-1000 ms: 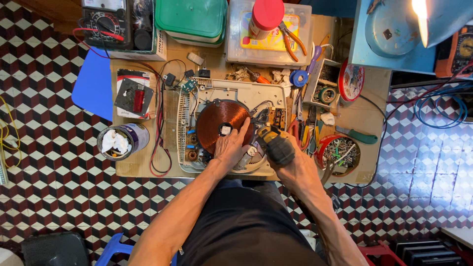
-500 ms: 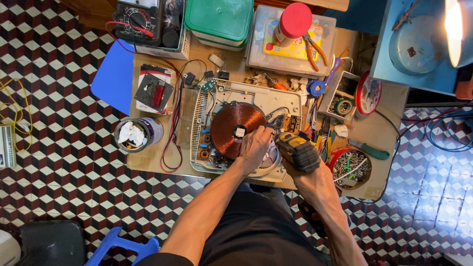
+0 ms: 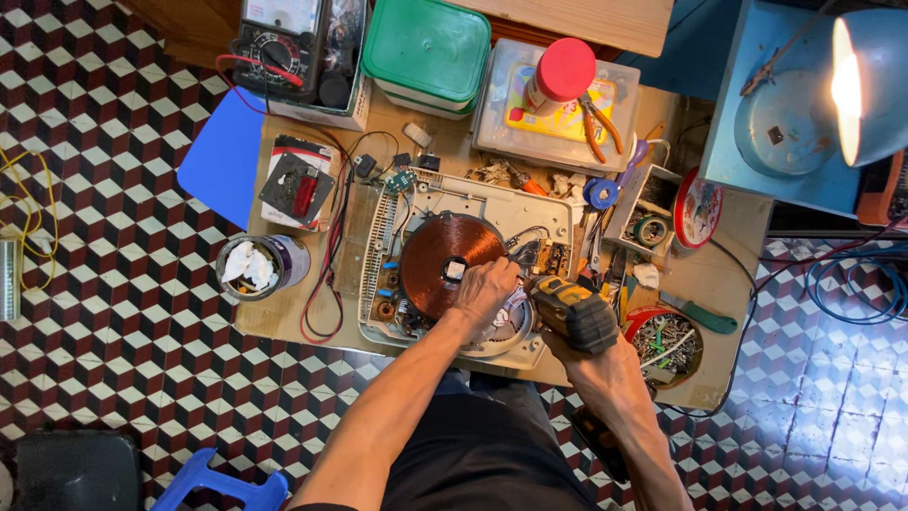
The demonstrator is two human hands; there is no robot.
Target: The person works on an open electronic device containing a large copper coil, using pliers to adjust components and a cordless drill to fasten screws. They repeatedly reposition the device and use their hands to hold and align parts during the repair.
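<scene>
An opened induction cooker (image 3: 492, 203) lies on the small wooden table (image 3: 719, 265), its round copper coil (image 3: 440, 255) exposed. My left hand (image 3: 484, 291) rests flat on the coil's lower right edge, fingers together on the inner parts. My right hand (image 3: 605, 374) grips a yellow and black cordless screwdriver (image 3: 572, 310). Its tip points left toward the cooker's inside, just beside my left hand. The tip itself is hidden.
A multimeter (image 3: 274, 43) with red leads, a green-lidded box (image 3: 426, 47), a clear box with a red-capped jar (image 3: 560, 71) and pliers stand at the back. A cup with tissue (image 3: 255, 265) sits left, a screw tray (image 3: 667, 343) right. A lit lamp (image 3: 865, 85) hangs far right.
The view has shifted, so the table sits lower and more to the right. My right hand has moved the screwdriver a little right and lower; my left hand stays on the coil.
</scene>
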